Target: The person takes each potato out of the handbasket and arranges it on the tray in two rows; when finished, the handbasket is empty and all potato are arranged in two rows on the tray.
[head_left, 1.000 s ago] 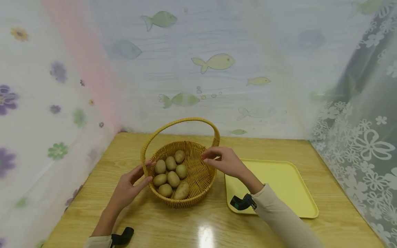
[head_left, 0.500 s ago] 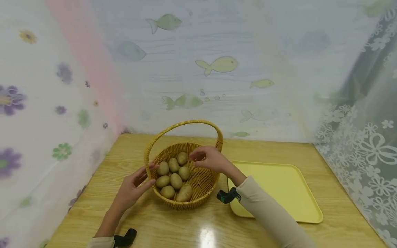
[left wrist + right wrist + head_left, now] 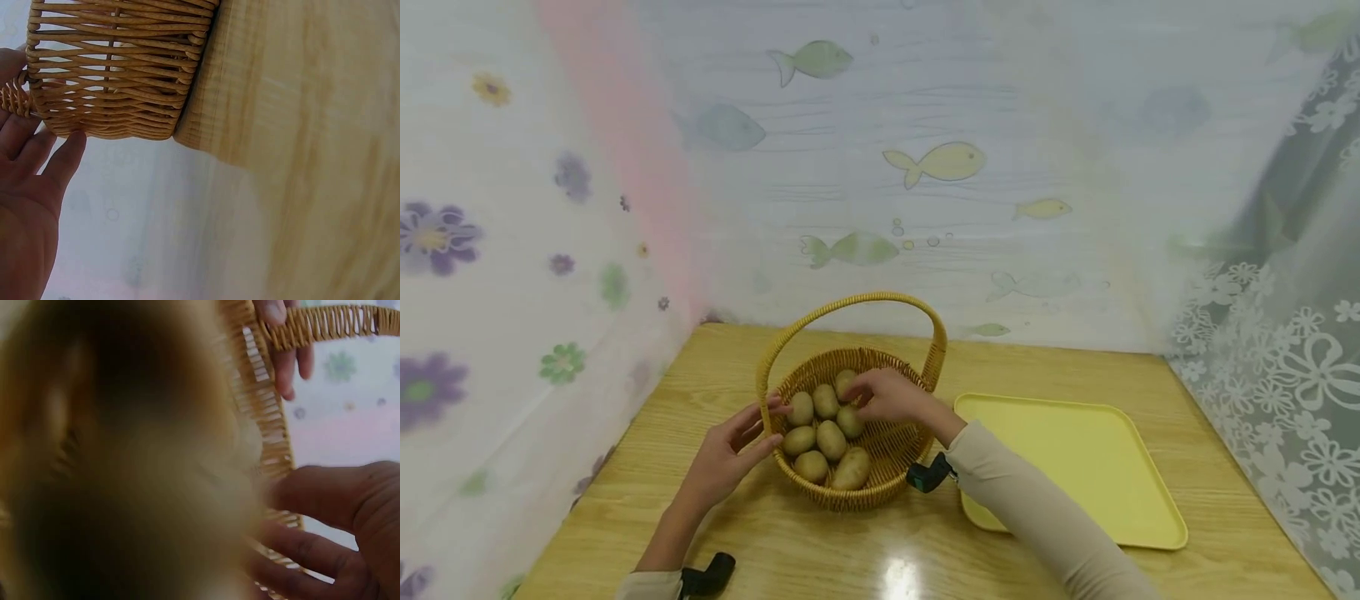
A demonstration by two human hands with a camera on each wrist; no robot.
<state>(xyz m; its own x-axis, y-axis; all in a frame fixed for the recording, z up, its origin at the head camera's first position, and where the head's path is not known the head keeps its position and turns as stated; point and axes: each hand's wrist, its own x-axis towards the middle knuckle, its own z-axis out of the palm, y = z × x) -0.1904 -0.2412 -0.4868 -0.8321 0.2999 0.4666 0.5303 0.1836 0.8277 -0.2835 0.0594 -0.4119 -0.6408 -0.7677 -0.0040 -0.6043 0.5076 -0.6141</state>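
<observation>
A yellow wicker basket [image 3: 842, 498] with a tall arched handle stands on the table. Several potatoes [image 3: 831, 440] lie in its left half. At the basket's left side, my left hand [image 3: 722, 458] holds the rim around the foot of the handle. The left wrist view shows its thumb [image 3: 69, 156] against the woven wall. My right hand [image 3: 895, 397] reaches into the basket from the right, its fingertips at the potatoes towards the back and partly covering them. In the right wrist view its thumb and fingers [image 3: 300, 547] stand apart; a blurred shape hides much of that view.
A yellow tray [image 3: 1090, 467] lies right of the basket, partly under the right sleeve [image 3: 1015, 508]. Curtains printed with fish and flowers [image 3: 565, 362] close off the back and sides of the wooden table [image 3: 820, 558].
My right hand has moved left and down from the basket's right rim to the potatoes. The left hand keeps its place on the basket. The head view has shifted slightly.
</observation>
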